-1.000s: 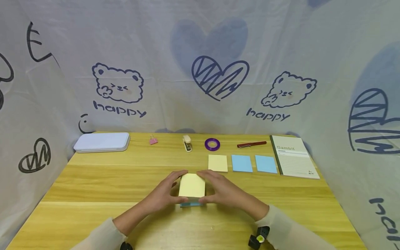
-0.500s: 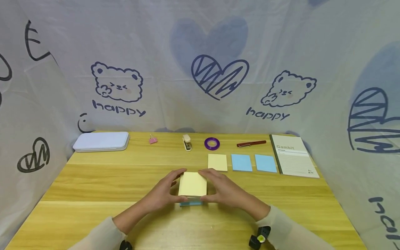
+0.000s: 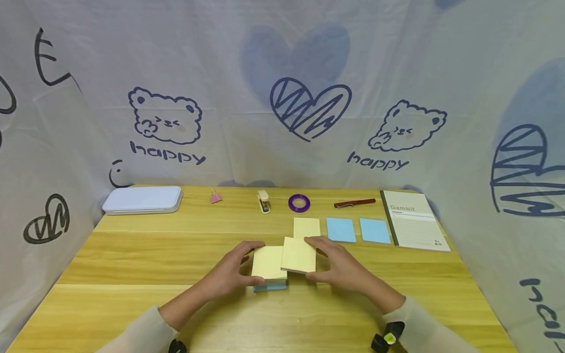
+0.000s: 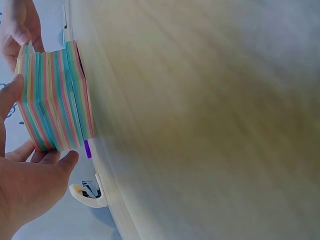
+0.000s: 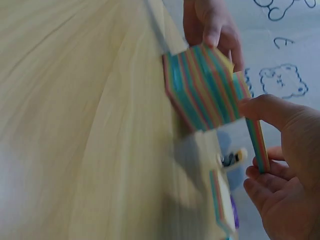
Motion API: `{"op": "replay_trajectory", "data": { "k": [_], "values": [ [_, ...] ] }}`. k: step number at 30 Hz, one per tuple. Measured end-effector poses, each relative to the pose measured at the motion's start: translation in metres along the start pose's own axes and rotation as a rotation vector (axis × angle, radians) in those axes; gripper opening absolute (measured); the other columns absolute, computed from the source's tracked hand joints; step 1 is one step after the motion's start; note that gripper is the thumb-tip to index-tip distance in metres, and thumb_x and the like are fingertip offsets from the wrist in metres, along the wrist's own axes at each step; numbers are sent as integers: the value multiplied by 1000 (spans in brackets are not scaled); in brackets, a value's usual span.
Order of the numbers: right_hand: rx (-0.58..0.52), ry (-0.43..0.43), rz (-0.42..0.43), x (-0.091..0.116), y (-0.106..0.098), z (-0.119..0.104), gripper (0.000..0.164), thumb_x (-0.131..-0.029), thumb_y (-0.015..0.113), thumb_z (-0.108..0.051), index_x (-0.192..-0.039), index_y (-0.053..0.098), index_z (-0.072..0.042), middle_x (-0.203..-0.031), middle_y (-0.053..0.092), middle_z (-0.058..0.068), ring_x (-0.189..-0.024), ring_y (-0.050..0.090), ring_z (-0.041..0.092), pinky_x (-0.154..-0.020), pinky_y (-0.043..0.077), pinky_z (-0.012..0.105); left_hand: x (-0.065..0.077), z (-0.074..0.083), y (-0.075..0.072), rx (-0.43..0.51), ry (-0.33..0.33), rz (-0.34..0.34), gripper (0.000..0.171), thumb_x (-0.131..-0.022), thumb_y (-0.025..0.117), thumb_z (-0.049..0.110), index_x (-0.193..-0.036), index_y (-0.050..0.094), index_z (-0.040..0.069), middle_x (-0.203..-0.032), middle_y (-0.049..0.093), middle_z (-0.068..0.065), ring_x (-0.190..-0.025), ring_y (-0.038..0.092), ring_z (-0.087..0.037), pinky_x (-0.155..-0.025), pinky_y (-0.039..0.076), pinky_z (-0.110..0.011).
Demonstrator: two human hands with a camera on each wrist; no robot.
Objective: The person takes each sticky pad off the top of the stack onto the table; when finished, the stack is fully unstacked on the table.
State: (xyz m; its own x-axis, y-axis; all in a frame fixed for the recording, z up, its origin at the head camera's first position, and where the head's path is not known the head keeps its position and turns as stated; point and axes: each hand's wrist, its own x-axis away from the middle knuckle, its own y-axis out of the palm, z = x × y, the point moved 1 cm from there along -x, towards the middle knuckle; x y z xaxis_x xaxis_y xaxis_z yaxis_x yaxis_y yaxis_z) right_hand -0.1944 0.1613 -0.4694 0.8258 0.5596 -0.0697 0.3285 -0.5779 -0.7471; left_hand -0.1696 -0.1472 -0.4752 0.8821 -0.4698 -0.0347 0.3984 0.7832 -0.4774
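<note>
A tall stack of sticky note pads [image 3: 268,264] stands on the table in front of me, yellow on top with a blue pad at its foot. In the left wrist view the stack [image 4: 52,100] shows striped yellow, pink and teal edges. My left hand [image 3: 231,268] grips the stack's left side, thumb at the near edge and fingers at the far edge. Between thumb and fingers my right hand [image 3: 342,267] holds one yellow-topped sticky note pad [image 3: 299,255], shifted right and overlapping the stack's right edge. This pad [image 5: 256,142] looks thin and striped in the right wrist view.
Behind lie a yellow pad [image 3: 306,227] and two blue pads [image 3: 341,230]. Along the back are a pale case [image 3: 143,199], pink binder clip [image 3: 215,198], stapler [image 3: 264,201], purple tape roll [image 3: 299,203], dark red pen [image 3: 355,203] and notebook [image 3: 415,220]. A drawn-on cloth surrounds the table.
My right hand has moved right with the top pad, sliding it off the stack. My left hand stays at the stack's left side.
</note>
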Motion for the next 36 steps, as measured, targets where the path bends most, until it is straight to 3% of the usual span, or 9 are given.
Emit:
{"op": "replay_trajectory", "data": {
  "k": [7, 19, 36],
  "values": [
    [15, 7, 28, 6, -3, 24, 84, -87, 85, -29, -155, 44, -6, -157, 45, 18, -142, 45, 41, -116, 40, 60, 0, 0, -1, -7, 12, -3, 85, -85, 87, 20, -154, 40, 0, -155, 43, -17, -147, 37, -39, -120, 35, -56],
    [33, -44, -105, 11, 11, 47, 85, -91, 80, -40, -159, 39, -10, -161, 40, 12, -147, 39, 37, -120, 35, 58, -1, -1, 0, -25, 20, -9, 83, -86, 85, 21, -153, 41, 0, -154, 44, -18, -146, 38, -41, -119, 36, -58],
    [26, -56, -139, 12, 12, 53, 92, -89, 78, -52, -162, 34, -18, -163, 36, 7, -149, 37, 34, -120, 34, 59, 0, 1, 0, -36, 36, -14, 80, -87, 85, 20, -152, 42, -1, -152, 45, -19, -144, 40, -42, -118, 36, -60]
  ]
}}
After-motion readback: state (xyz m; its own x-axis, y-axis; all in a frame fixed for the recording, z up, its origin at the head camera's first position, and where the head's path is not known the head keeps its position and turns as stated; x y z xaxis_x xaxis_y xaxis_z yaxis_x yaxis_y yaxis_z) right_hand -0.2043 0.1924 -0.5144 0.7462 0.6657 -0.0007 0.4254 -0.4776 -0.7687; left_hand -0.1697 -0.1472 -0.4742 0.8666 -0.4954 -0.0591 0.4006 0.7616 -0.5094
